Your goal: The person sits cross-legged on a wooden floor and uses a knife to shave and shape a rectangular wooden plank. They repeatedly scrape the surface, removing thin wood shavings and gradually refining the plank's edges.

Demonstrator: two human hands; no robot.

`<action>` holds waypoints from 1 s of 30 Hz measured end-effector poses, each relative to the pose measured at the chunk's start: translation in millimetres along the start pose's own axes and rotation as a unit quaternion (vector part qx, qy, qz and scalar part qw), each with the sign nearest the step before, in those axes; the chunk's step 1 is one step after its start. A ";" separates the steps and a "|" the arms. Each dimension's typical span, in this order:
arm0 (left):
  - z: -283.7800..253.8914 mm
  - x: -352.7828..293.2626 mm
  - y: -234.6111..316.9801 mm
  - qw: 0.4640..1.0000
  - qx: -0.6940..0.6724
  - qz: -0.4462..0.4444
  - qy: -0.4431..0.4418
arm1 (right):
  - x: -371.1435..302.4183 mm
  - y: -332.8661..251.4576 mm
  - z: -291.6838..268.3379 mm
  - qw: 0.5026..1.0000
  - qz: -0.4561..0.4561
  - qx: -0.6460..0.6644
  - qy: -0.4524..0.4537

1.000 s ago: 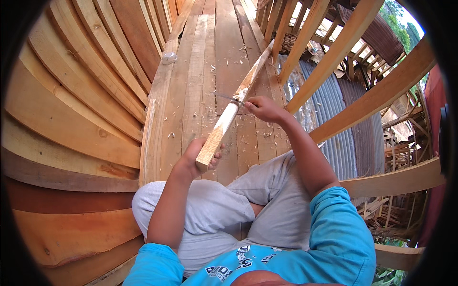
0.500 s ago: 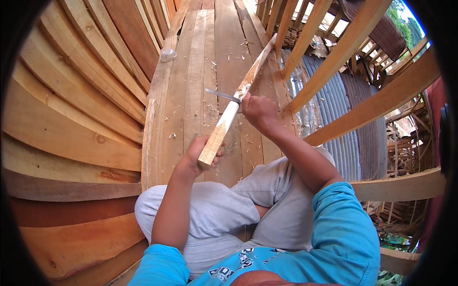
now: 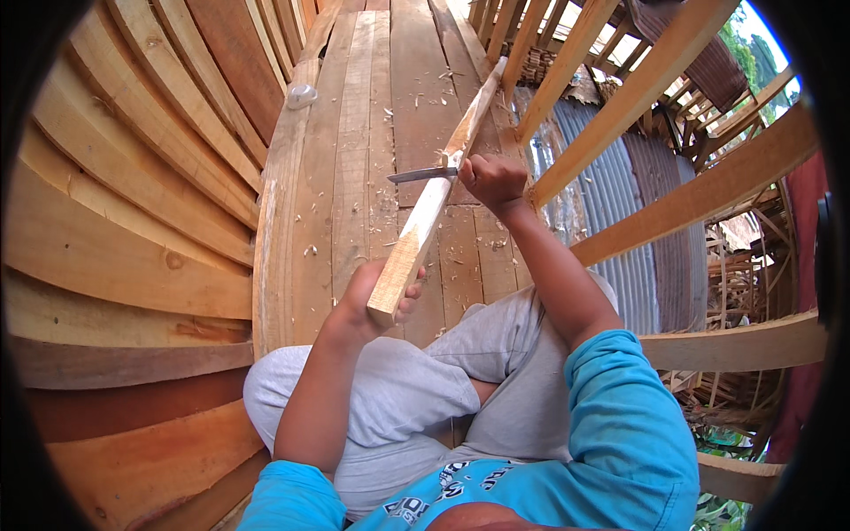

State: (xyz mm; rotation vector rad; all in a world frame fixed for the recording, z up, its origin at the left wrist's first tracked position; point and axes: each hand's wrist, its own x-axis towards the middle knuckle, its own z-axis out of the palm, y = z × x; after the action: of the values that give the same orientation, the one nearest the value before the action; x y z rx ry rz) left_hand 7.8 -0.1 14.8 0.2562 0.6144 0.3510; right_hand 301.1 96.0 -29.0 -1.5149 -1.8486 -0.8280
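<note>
My left hand is closed round the near, square end of a long wooden stick. The stick slants away to the far right over the floorboards, its middle pale and freshly shaved, its far part narrowing. In my right hand is the handle of a knife, mostly hidden by the fingers. The blade lies across the stick's middle and points left. A small curl of wood stands on the stick just beyond the blade.
Wood shavings lie about the plank floor. A small clear plastic object rests at the far left by the board wall. Slanting wooden rails line the right side, with corrugated metal sheets beyond. My crossed legs are close below.
My right hand and the knife have shifted slightly along the stick, and the blade's flat now shows more. The stick's near end sits a little lower in view. My view has shifted slightly.
</note>
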 end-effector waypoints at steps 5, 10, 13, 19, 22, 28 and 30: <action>2.5 0.0 1.8 1.000 0.023 0.004 0.009 | 4.4 -0.2 -8.1 0.999 0.011 -0.028 -0.030; 10.1 -5.0 -6.4 0.999 0.041 -0.008 0.022 | 19.9 27.1 -12.4 0.933 0.297 -0.043 -0.197; 3.8 -10.8 -2.8 0.997 0.069 0.004 0.032 | 28.9 27.3 -22.6 0.879 0.362 0.122 -0.286; 4.9 -13.6 3.3 0.994 0.093 0.004 0.051 | 19.1 7.3 -24.8 0.861 0.279 0.315 -0.285; 1.9 -13.6 1.5 0.994 0.101 0.010 0.040 | 15.9 1.9 -26.3 0.859 0.244 0.307 -0.330; 9.4 -11.8 2.5 0.995 0.084 0.000 0.050 | 5.1 -10.9 -31.0 0.870 0.248 0.293 -0.308; 3.2 -13.5 1.5 0.994 0.088 0.008 0.058 | 22.5 -32.3 -55.9 0.871 0.234 0.247 -0.355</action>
State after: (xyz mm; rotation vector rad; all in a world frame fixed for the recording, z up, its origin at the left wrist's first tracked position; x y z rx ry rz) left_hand -0.9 -4.5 24.8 0.4117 0.7606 0.3283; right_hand 269.1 61.2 20.4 -1.9185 -1.8077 0.4766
